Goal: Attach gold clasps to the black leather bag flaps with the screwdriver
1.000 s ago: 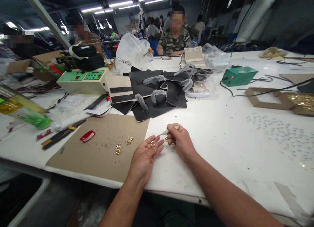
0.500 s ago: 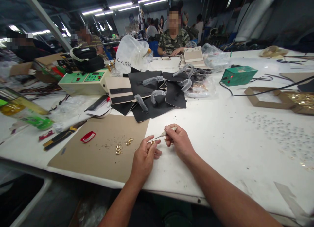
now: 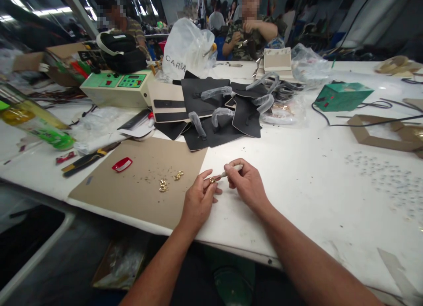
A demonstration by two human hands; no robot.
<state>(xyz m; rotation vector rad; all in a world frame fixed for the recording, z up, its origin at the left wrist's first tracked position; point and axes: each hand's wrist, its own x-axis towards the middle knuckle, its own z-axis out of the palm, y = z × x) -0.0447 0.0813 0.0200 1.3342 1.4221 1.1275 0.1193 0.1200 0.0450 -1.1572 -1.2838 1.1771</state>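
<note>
Between the thumb and fingers of my left hand [image 3: 198,202] is a small gold metal fitting [image 3: 212,180]. My right hand [image 3: 248,185] is closed around a slim pale-handled tool [image 3: 235,168], its thin tip directed left at the fitting and seeming to touch it. The exact kind of tip is too small to tell. Left of my hands lies a brown board [image 3: 132,204] bearing several gold fittings [image 3: 163,185], scattered dark bits and a red piece with a white label [image 3: 122,164].
Black leather panels [image 3: 211,134] with plastic-wrapped handles lie ahead. A control box [image 3: 115,88] stands behind left, a green box [image 3: 343,97] with cables at right. Small pieces [image 3: 386,178] are spread on the white table [image 3: 297,187]. Cutters [image 3: 87,160] lie left; a person [image 3: 247,37] sits opposite.
The tool's tip has come down to the gold fitting in my left hand. My view has tilted down and shifted left. The person opposite has raised their hands.
</note>
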